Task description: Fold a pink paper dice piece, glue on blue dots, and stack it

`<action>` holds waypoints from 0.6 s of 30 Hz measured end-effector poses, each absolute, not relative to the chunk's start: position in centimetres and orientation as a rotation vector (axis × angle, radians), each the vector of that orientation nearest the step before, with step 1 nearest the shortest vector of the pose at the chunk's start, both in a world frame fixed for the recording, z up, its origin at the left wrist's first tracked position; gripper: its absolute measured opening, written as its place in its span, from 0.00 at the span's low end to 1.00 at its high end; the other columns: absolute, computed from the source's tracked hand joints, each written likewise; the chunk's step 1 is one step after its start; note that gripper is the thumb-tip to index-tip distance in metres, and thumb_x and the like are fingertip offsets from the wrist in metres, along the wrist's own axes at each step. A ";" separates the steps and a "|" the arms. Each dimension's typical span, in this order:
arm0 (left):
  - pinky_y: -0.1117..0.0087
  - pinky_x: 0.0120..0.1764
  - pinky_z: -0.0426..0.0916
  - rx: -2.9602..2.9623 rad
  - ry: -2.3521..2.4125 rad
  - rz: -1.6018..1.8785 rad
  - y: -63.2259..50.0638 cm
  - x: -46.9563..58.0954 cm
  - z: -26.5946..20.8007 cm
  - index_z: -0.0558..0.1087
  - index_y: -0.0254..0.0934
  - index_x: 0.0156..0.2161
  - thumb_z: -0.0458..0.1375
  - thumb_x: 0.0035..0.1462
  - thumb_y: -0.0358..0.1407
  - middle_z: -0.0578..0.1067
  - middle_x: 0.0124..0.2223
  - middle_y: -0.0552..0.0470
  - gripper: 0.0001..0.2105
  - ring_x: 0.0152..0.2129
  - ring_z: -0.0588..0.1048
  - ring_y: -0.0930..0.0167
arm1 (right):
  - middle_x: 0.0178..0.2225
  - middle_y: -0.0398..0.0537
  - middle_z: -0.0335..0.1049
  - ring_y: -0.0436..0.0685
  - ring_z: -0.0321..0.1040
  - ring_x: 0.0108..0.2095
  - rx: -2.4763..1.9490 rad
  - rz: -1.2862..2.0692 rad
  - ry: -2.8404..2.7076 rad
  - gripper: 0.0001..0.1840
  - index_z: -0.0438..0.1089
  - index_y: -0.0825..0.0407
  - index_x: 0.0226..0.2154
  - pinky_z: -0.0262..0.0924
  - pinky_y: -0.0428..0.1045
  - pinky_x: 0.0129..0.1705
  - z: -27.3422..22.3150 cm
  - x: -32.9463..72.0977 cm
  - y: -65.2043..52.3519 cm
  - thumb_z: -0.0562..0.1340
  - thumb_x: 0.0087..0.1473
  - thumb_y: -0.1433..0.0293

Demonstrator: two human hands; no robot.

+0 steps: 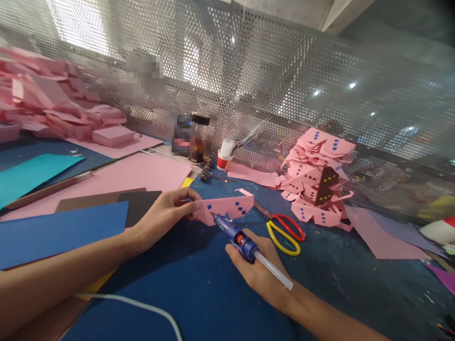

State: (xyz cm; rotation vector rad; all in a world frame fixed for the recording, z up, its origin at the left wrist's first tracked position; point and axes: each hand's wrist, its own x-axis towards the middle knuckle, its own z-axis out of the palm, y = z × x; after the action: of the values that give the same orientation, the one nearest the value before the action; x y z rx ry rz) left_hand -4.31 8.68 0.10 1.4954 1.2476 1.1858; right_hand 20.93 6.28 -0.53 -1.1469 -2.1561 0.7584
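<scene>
My left hand (pixel 177 210) pinches the left end of a pink paper cutout (pixel 225 207) that carries small blue squares. A blue hot glue gun (pixel 232 231) is gripped in my right hand (pixel 258 265), with a clear glue stick (pixel 275 271) jutting from its back. Its nozzle tip points at the cutout's lower left part, close to a blue square; whether it touches the paper I cannot tell. Just right of the glue gun lie scissors (pixel 284 232) with red and yellow handles.
A pile of similar pink cutouts (pixel 313 180) stands at right, pink paper pieces (pixel 53 99) at far left. Blue card (pixel 64 232) and teal card (pixel 39 175) lie left. A red-white cup (pixel 224 161) and a jar (pixel 199 137) stand before a perforated metal screen (pixel 277 80). A white cord (pixel 142 300) crosses the front.
</scene>
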 end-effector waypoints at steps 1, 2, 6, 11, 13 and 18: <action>0.72 0.34 0.63 1.493 1.251 1.183 8.7 -4.3 0.1 0.74 0.37 0.35 0.62 0.58 0.43 0.74 0.30 0.56 0.11 0.27 0.69 0.73 | 0.21 0.36 0.58 0.47 0.53 0.21 -1.140 0.759 -2.158 0.15 0.57 0.49 0.25 0.47 0.45 0.24 -0.5 20.9 6.3 0.59 0.61 0.63; 0.72 0.34 0.63 1.490 1.252 1.183 8.7 -4.4 0.1 0.74 0.37 0.35 0.62 0.58 0.43 0.74 0.30 0.56 0.11 0.27 0.69 0.73 | 0.21 0.36 0.58 0.47 0.53 0.21 -1.137 0.760 -2.159 0.15 0.57 0.49 0.26 0.47 0.45 0.24 -0.5 20.9 6.3 0.59 0.61 0.64; 0.72 0.34 0.64 1.485 1.248 1.179 8.6 -4.4 0.1 0.74 0.37 0.35 0.62 0.58 0.44 0.75 0.30 0.56 0.11 0.27 0.70 0.73 | 0.21 0.36 0.59 0.47 0.53 0.20 -1.136 0.743 -2.161 0.15 0.58 0.50 0.25 0.47 0.45 0.24 -0.6 20.9 6.3 0.60 0.61 0.63; 0.72 0.34 0.64 1.488 1.248 1.183 8.6 -4.4 0.0 0.74 0.37 0.35 0.62 0.58 0.44 0.75 0.30 0.56 0.11 0.27 0.70 0.72 | 0.20 0.36 0.59 0.47 0.53 0.20 -1.132 0.736 -2.164 0.15 0.57 0.50 0.25 0.47 0.46 0.24 -0.6 20.9 6.2 0.60 0.60 0.64; 0.72 0.34 0.64 1.488 1.244 1.186 8.7 -4.4 -0.1 0.74 0.37 0.35 0.62 0.58 0.43 0.75 0.30 0.56 0.10 0.27 0.70 0.73 | 0.20 0.36 0.59 0.47 0.53 0.20 -1.136 0.729 -2.167 0.15 0.57 0.50 0.25 0.47 0.46 0.24 -0.6 20.9 6.2 0.60 0.60 0.64; 0.73 0.33 0.65 1.468 1.247 1.191 8.7 -4.3 0.0 0.75 0.37 0.34 0.63 0.57 0.44 0.76 0.30 0.56 0.11 0.27 0.70 0.73 | 0.20 0.36 0.58 0.47 0.52 0.20 -1.155 0.730 -2.173 0.15 0.57 0.49 0.25 0.47 0.46 0.24 -0.6 20.8 6.3 0.59 0.60 0.63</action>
State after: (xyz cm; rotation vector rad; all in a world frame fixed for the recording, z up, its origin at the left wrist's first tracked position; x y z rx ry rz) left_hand -4.33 8.69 0.04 1.4684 1.2466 1.1907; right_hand 20.85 6.26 -0.62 -1.1548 -2.1728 0.7303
